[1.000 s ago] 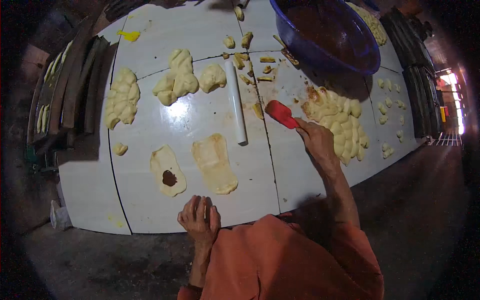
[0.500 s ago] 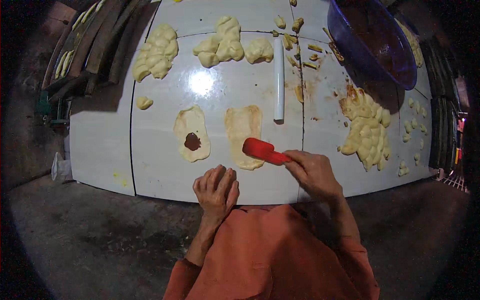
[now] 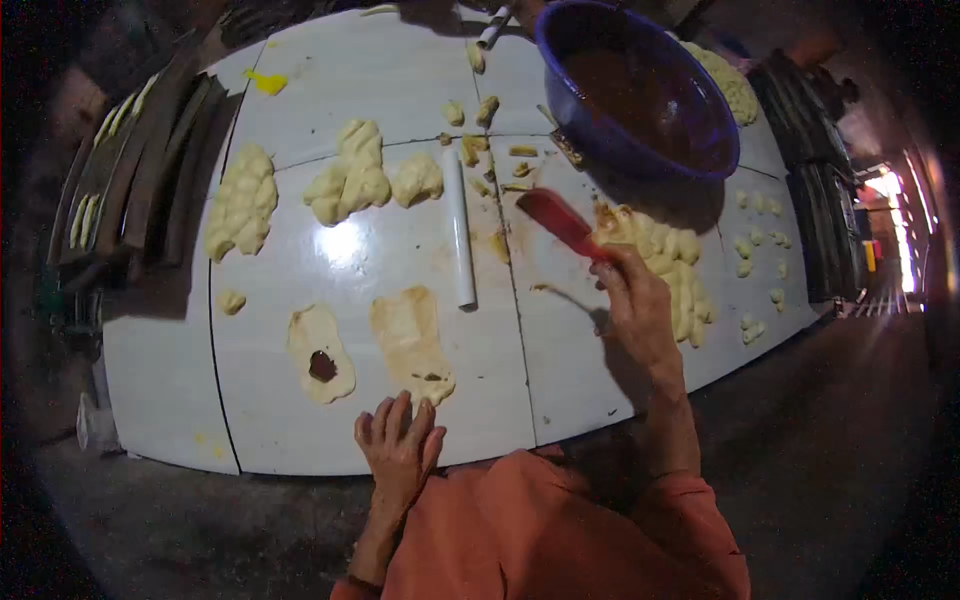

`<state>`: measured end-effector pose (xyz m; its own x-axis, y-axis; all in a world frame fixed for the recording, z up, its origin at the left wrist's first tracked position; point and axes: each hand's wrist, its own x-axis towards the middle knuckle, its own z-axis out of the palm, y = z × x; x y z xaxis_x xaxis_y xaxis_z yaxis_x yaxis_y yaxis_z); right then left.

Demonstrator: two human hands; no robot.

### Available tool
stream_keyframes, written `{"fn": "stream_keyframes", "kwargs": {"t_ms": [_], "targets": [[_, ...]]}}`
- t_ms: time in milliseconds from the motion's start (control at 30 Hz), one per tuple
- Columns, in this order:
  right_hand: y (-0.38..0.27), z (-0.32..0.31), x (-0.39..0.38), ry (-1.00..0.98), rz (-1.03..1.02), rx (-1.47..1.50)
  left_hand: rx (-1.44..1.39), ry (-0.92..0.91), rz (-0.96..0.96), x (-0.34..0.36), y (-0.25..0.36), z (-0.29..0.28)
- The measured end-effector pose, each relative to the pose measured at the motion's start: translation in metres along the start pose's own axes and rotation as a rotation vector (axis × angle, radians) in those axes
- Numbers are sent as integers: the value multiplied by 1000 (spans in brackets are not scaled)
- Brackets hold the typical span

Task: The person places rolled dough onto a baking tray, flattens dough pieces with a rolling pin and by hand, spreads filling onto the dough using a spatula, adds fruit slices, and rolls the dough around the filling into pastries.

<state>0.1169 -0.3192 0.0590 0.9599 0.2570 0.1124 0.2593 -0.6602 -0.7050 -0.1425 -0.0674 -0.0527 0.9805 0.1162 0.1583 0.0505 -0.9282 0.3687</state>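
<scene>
My right hand (image 3: 640,305) grips a red spatula (image 3: 560,222) by its handle, raised over the table between the small dough scraps and the purple basin (image 3: 558,105). My left hand (image 3: 402,445) rests with fingers apart at the table's front edge, fingertips at the lower end of a flattened dough sheet (image 3: 408,325). That sheet is browned on top, with a small dark spot near its lower end. To its left lies another flattened dough piece (image 3: 315,335) bearing a dark brown dollop of paste (image 3: 322,366). A white rolling pin (image 3: 458,230) lies behind the sheets.
Dough lumps (image 3: 350,180) lie at the back left. A heap of dough pieces (image 3: 665,265) sits right of the spatula, with small dough bits (image 3: 750,245) beyond. Brown paste (image 3: 640,90) fills part of the basin. Stacked wooden trays (image 3: 150,160) stand at the left.
My right hand has lifted the red spatula off the dough sheet and carried it up and right toward the basin. The view has shifted, too. My left hand is now at the sheet's lower end.
</scene>
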Motion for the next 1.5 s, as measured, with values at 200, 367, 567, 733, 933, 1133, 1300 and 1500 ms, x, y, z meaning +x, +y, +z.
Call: {"fn": "stream_keyframes", "kwargs": {"t_ms": [200,367,567,733,933,1133,1300,1500], "targets": [[46,-119,137,198,-86,-508,28,7,15,-2,5,5],[92,-115,227,-142,-119,-740,29,1,-18,5,11,3],[101,-94,258,-423,-121,-495,56,-39,-30,8,12,-1],[114,-124,266,-492,70,-194,27,20,-16,7,13,-1],[133,-109,266,-465,318,159,-27,-12,-82,3,14,-4],[136,-94,283,-375,-121,-386,15,-8,-58,3,14,-2],[128,-88,283,-421,-239,-426,25,-2,-86,9,16,-5],[134,-110,274,-468,271,103,-7,50,-66,8,14,-3]]}}
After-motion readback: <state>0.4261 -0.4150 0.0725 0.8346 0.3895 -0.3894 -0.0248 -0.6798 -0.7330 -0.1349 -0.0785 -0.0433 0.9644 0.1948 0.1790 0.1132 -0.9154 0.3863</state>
